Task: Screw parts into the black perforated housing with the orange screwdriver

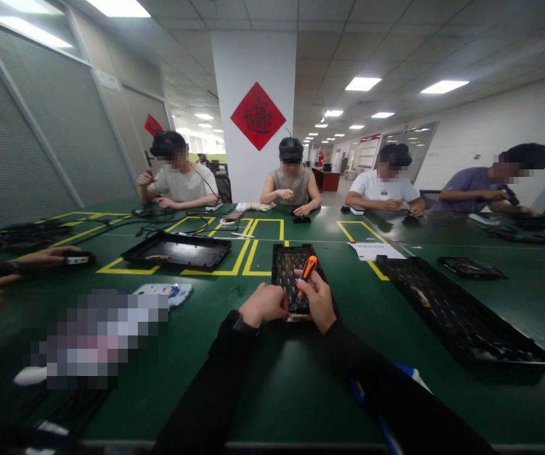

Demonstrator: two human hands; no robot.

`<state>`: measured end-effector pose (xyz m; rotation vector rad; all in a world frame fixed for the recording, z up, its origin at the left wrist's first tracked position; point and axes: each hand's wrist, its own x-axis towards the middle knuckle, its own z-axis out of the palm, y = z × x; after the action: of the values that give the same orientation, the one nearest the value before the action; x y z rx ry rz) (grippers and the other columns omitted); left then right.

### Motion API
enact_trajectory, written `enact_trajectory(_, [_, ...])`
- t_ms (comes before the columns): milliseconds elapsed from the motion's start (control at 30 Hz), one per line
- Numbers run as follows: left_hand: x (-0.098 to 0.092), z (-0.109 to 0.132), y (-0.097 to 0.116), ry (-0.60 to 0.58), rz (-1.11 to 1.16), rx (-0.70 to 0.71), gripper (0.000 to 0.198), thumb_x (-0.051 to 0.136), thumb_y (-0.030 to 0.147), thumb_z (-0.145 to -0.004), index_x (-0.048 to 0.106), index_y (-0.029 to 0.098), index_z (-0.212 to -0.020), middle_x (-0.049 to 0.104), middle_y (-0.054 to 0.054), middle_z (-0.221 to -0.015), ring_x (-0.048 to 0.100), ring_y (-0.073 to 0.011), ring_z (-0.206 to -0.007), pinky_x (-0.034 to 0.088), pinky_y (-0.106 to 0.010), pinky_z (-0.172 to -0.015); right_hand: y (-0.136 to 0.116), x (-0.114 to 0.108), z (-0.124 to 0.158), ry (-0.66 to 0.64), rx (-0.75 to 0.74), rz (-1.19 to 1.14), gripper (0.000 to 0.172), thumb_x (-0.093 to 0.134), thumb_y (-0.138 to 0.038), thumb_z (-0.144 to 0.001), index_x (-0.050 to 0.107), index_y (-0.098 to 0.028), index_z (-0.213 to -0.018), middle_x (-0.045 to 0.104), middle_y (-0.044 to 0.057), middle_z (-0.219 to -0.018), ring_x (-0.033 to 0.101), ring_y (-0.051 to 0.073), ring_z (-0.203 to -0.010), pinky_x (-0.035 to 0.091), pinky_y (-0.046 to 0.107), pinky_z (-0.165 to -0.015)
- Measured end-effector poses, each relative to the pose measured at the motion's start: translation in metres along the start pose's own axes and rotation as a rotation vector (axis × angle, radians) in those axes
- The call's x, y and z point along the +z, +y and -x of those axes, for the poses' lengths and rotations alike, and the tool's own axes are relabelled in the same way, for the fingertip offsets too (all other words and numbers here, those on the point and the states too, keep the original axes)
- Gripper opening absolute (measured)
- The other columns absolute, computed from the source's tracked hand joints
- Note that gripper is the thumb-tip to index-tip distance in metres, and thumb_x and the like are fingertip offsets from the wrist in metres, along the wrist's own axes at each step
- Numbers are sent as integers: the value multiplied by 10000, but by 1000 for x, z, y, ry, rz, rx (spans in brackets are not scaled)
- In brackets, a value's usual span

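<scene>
My right hand (318,299) is closed around a screwdriver (309,268) with an orange and black handle, held at a slant with its handle end up. The screwdriver's tip is down between my hands and too small to make out. Close on the left, my left hand (263,303) has its fingers pinched at the near end of a black plastic tray-like casing (286,258). What those fingers hold is hidden. A small pale strip (300,318) shows at the casing's near edge, between the hands. The casing lies on the green table in front of me.
A wide black casing (180,251) lies to the left, a long black one (466,316) to the right. A white paper (377,251) and a plastic packet (171,292) lie nearby. A co-worker's hands (47,258) reach in at left; several people sit opposite.
</scene>
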<state>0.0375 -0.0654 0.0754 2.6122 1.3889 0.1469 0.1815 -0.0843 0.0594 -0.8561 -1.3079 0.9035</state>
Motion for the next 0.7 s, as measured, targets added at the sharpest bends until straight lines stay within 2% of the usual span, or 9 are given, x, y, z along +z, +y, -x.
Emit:
enact_trajectory(200, [-1, 2, 7, 2, -87, 4, 179, 528, 342, -652, 616, 186, -655, 641, -34, -702, 572, -159, -686, 353, -269, -720, 0, 0, 0, 0, 4, -7, 273, 485, -221, -744, 570, -134, -988, 498, -30, -601, 427, 73, -505, 378, 202, -497])
enact_trajectory(367, [2, 1, 15, 74, -178, -8, 230, 521, 375, -659, 609, 163, -678, 638, -86, -737, 580, -213, -732, 356, -319, -727, 1, -1, 0, -3, -8, -7, 276, 484, -230, -749, 570, -137, -994, 493, -31, -591, 429, 77, -508, 376, 205, -501])
enact_trajectory(467, [2, 1, 16, 86, -191, -15, 190, 521, 324, -658, 610, 159, -692, 639, -95, -755, 580, -219, -751, 359, -318, -721, 2, -2, 0, -6, -9, -4, 281, 487, -239, -750, 568, -136, -999, 489, -34, -574, 433, 80, -509, 374, 205, -500])
enact_trajectory(567, [1, 1, 12, 58, -168, -25, 145, 505, 258, -669, 617, 166, -683, 642, -84, -766, 578, -201, -755, 361, -303, -725, 2, -2, 0, -4, 3, 5, 286, 489, -244, -747, 568, -134, -999, 485, -38, -558, 431, 79, -502, 371, 204, -496])
enact_trajectory(700, [-1, 1, 0, -17, -50, -5, 116, 538, 253, -661, 635, 202, -698, 653, -31, -782, 573, -168, -777, 355, -272, -751, 0, -1, 0, 0, -1, 20, 291, 490, -248, -739, 573, -132, -993, 486, -36, -553, 433, 79, -497, 375, 207, -494])
